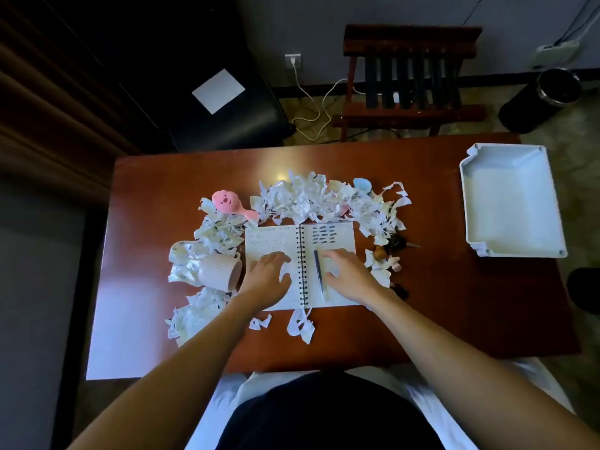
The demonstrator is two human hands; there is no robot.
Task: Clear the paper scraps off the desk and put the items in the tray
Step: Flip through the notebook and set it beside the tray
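one wide-angle view, worn on the head, looks forward and steeply down onto the desk from its near side; the desk top fills the middle, close below; floor and wall show beyond its far edge

1. Hands: two, left hand and right hand.
2. Notebook: one.
3. Pen: one.
4. Mug: one.
5. Tray: one.
6. Pink toy: one.
7. Small blue item: one, partly buried.
8. Paper scraps: too many to count.
9. Desk: one.
10. Small dark items right of the notebook: number unclear.
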